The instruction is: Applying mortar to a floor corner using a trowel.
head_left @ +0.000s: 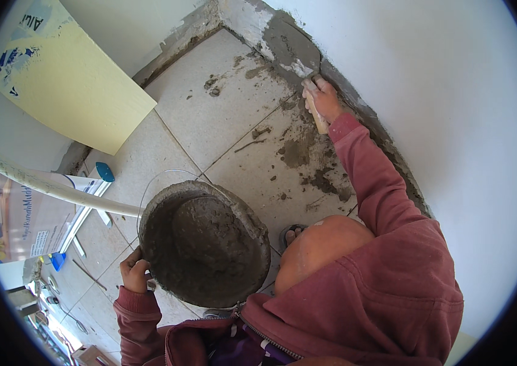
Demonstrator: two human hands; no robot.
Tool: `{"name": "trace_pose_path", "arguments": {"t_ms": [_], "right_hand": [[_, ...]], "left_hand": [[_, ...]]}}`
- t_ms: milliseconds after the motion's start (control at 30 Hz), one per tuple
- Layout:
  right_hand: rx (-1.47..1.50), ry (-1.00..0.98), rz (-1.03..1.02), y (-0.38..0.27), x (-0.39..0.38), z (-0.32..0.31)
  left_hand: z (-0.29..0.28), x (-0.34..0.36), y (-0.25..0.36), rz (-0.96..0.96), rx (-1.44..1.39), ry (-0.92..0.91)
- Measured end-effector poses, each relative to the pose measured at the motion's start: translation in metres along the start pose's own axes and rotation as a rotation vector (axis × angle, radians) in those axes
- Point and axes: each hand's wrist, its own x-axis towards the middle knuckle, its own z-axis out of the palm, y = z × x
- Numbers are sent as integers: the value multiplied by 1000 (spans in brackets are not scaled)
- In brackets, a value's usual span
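My right hand [325, 97] is closed on a pale, long-handled tool [318, 117], held at the foot of the right wall, where grey wet mortar [289, 46] coats a strip near the floor; the tool's working end is hard to make out. My left hand [136, 268] grips the left rim of a round bucket [203, 244] holding grey mortar, with a thin wire handle arched over it. Smears and lumps of mortar [295, 152] lie on the tiled floor below my right hand. My bent knee [322, 250] sits just right of the bucket.
A pale yellow board [69, 85] leans at the upper left. A white pipe [87, 198] slopes toward the bucket. A printed banner [20, 219], thin strips [77, 244] and assorted items occupy the lower left. Walls [441, 91] meet at the far corner and bound the right side.
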Motion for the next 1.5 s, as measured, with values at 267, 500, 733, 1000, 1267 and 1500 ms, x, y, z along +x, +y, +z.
{"name": "trace_pose_path", "arguments": {"t_ms": [267,500,733,1000,1267,1500], "right_hand": [[-690,-6,-118,59,18,-6],[-154,12,189,-26,-18,3],[-755,54,-79,-4,-34,3],[-836,108,0,-2,42,37],[-481,228,-65,9,33,34],[-348,268,-101,-4,-12,25]], "left_hand": [[2,1,3,-35,28,29],[0,-1,-6,-36,14,83],[3,-1,2,-7,6,56],[4,0,-4,14,-2,66],[5,1,-2,-18,20,75],[1,2,-4,2,12,52]]}}
